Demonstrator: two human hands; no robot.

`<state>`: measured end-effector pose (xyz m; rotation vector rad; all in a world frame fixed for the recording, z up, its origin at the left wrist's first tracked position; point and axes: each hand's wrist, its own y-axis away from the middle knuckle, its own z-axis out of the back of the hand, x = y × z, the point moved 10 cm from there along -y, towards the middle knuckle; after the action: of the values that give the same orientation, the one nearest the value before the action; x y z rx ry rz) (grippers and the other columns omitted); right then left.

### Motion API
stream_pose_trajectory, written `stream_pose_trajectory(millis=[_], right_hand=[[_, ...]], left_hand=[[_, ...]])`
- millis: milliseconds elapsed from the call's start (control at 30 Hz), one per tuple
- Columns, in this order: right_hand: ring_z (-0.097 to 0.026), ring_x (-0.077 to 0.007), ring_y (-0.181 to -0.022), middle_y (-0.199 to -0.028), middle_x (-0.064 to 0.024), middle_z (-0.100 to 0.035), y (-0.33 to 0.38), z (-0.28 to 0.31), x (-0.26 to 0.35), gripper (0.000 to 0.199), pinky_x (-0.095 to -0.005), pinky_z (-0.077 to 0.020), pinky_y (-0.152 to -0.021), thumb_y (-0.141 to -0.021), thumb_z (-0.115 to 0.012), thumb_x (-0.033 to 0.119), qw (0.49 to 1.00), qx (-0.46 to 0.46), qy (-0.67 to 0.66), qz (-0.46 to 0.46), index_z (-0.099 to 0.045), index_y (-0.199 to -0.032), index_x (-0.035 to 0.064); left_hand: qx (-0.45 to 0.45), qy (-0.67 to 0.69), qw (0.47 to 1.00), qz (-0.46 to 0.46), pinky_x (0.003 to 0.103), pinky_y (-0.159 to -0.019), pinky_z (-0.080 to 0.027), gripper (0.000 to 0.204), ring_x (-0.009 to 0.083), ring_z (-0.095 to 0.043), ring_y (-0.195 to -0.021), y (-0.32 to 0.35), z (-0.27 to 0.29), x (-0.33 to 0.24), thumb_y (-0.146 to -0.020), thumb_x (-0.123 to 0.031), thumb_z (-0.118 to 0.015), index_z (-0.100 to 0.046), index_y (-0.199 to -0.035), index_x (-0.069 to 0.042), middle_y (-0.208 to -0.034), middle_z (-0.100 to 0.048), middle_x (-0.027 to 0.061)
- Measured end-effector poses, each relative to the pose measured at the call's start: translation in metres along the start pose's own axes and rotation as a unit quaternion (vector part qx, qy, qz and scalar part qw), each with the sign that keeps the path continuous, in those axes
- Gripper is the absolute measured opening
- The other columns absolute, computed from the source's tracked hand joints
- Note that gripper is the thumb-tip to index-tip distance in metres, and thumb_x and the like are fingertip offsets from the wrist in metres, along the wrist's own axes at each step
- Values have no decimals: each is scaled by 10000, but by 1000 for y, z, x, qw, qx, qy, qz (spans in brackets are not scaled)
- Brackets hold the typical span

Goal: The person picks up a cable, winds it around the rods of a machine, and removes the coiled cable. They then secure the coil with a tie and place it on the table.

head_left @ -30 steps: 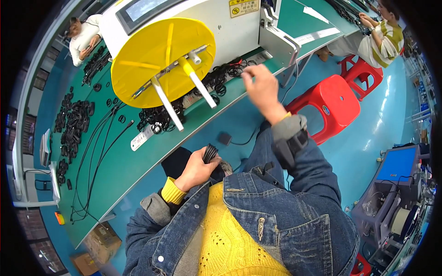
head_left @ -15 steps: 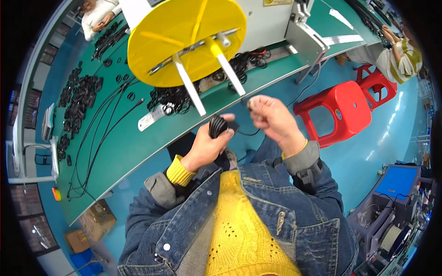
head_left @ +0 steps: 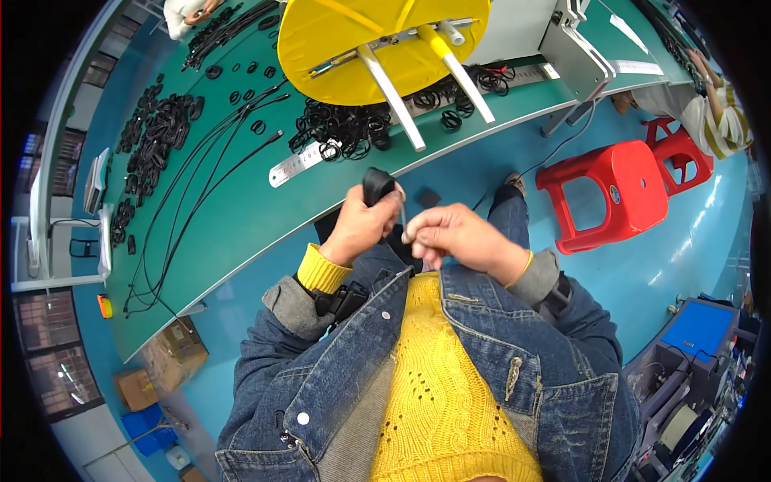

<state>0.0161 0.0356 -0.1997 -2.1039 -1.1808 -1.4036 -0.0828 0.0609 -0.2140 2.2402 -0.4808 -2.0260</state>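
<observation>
Item: black cable bundle [head_left: 377, 186], a short dark coil, matte in finish. It is held upright in the grip of the left hand [head_left: 363, 227], whose fingers are closed around its lower part; the top of the bundle projects above the fist. The bundle is carried close to the chest, near the front edge of the green surface [head_left: 241, 217] and above the blue floor.

The right hand [head_left: 458, 239] is placed just to the right of the left hand, its fingertips pinched together on something too small to be identified; a thin strand is seen between the two hands.

Surroundings: a round yellow reel [head_left: 377, 40] with white spokes is mounted at the far side. Heaps of black rubber rings [head_left: 345, 132] are spread beneath it and further left on the surface. A steel ruler [head_left: 295, 165] is laid flat beside them. Long black cables [head_left: 193, 185] are run across the left part. A red plastic stool [head_left: 610, 193] is set on the floor to the right.

Change noted: half a second earlier the hands were held higher, nearer the surface edge; both have been drawn in towards the body, with the bundle retained.
</observation>
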Motion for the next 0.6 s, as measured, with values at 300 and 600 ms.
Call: stream_pose_trajectory(millis=[300, 600], right_hand=[[-572, -135, -618, -744, -56, -583, 0, 8, 75, 441, -277, -458, -540, -712, -728, 147, 896, -72, 425, 107, -532, -1100, 71], [-594, -242, -622, -835, -120, -593, -10, -18, 66, 547, -342, -471, -571, -617, -765, 112, 750, -54, 635, 176, -477, -1080, 72]], left_hand=[[64, -239, 967, -61, 270, -531, -448, 157, 105, -535, -575, 9, -26, -4, -811, -148, -629, -553, -865, -20, -654, -556, 10], [4, -365, 931, -33, 239, -635, -449, 187, 78, -534, -699, 12, -31, -15, -774, -88, -652, -584, -935, -24, -742, -564, -5]])
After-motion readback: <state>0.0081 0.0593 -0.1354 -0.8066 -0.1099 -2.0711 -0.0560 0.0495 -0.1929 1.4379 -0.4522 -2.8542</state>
